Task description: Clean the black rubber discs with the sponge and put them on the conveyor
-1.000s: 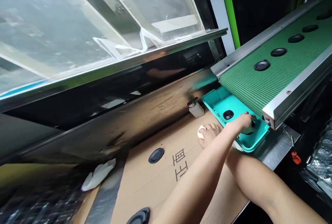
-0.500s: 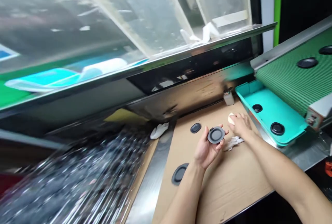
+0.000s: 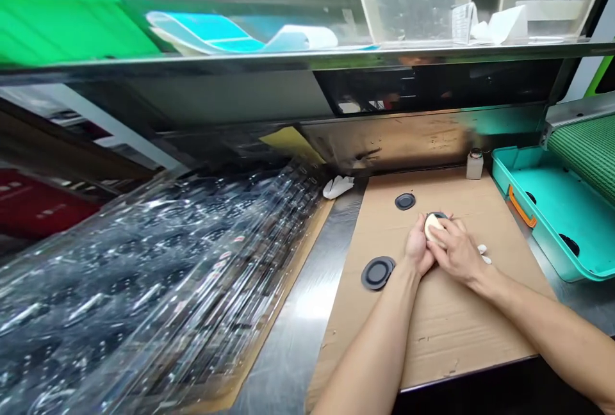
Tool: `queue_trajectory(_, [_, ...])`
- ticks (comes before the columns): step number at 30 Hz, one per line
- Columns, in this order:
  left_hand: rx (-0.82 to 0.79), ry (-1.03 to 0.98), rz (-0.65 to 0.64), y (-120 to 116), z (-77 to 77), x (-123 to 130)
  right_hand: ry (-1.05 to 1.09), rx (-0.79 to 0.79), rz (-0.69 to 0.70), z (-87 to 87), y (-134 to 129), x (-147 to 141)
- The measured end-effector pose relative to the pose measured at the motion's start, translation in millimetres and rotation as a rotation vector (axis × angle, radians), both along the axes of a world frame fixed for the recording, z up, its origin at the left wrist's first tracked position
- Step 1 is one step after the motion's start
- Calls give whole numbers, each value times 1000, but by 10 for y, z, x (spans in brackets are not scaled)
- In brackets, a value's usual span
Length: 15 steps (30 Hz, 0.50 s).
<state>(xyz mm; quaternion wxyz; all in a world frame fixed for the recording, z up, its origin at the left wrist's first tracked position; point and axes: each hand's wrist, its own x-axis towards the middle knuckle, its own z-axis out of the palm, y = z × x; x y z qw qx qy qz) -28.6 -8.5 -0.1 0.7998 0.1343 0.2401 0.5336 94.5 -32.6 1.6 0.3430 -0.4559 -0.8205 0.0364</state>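
Note:
My left hand (image 3: pixel 417 250) is closed around a dark grey round part (image 3: pixel 438 215), most of it hidden behind my fingers and the pad. In my right hand (image 3: pixel 459 250) is a cream-coloured pad (image 3: pixel 432 227), pressed against the face of that part. Both hands meet above a cardboard sheet (image 3: pixel 451 325). Left of them lie a small dark disc (image 3: pixel 405 201) and, closer to me, a larger dark disc (image 3: pixel 377 273) that seems to overlap another. A crumpled white piece (image 3: pixel 483 252) shows just beyond my right wrist.
A teal bin (image 3: pixel 542 239) with an orange handle holds dark parts, beside a green conveyor belt (image 3: pixel 589 146). A small bottle (image 3: pixel 475 164) stands at the cardboard's back edge. Clear plastic trays (image 3: pixel 158 287) fill the left side. A metal shelf (image 3: pixel 269 59) crosses above.
My right hand has brought the cream pad from the right onto the round part in my left hand. The view has turned left and levelled.

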Motion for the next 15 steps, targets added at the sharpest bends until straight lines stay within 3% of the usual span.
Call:
queue_trajectory(6, [-55, -20, 54, 32, 4, 2, -159, -2, -213, 105, 43, -64])
queue_trajectory(11, [-62, -3, 26, 22, -2, 12, -224, -2, -113, 80, 62, -10])
queue_trajectory(15, [-31, 37, 84, 1, 12, -32, -212, -134, -313, 38, 344, 259])
